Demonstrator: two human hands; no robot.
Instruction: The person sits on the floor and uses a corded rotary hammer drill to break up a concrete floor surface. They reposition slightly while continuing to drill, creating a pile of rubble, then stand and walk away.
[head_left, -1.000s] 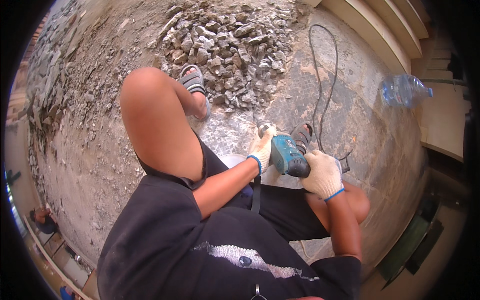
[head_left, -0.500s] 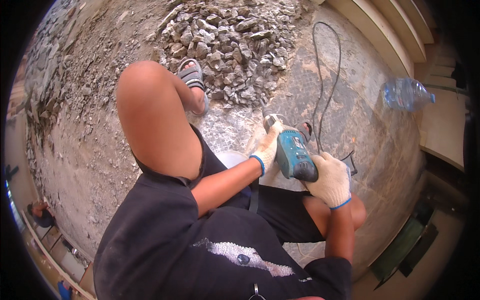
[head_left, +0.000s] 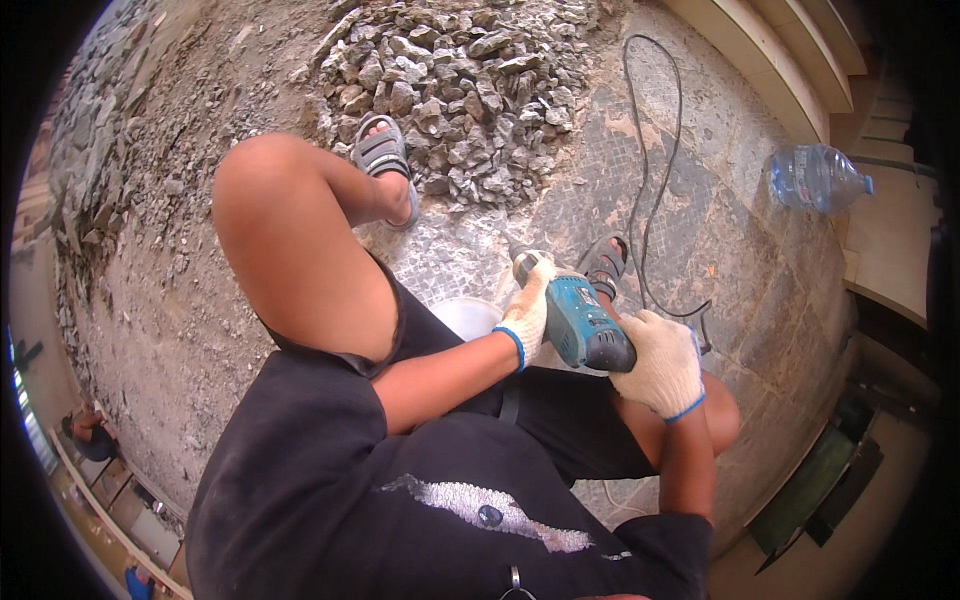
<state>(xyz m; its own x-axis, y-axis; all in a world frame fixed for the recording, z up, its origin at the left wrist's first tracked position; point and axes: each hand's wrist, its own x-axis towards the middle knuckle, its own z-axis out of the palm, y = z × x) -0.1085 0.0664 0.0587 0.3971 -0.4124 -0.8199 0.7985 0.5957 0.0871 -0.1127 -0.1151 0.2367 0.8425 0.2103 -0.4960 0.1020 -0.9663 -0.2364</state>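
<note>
A teal power drill (head_left: 577, 318), black at its rear, is held in both gloved hands over the worn tiled floor (head_left: 570, 205). My left hand (head_left: 530, 312) wraps round its front end, behind the metal chuck and bit. My right hand (head_left: 655, 365) is closed on the rear handle, which the glove mostly hides. The bit points forward toward the broken tile between my sandalled feet; whether it touches the floor I cannot tell. A white round container (head_left: 462, 316) sits below my left forearm, partly hidden.
Broken stones (head_left: 455, 95) lie heaped beyond my feet, rubble (head_left: 150, 230) to the left. A black cord (head_left: 650, 200) loops on the right beside a large plastic bottle (head_left: 815, 178) near pale steps (head_left: 760, 60). Another person (head_left: 92, 440) is at the far left.
My left knee has shifted leftward. The drill, held throughout, tilted slightly up and right half a second ago and is now a little lower again.
</note>
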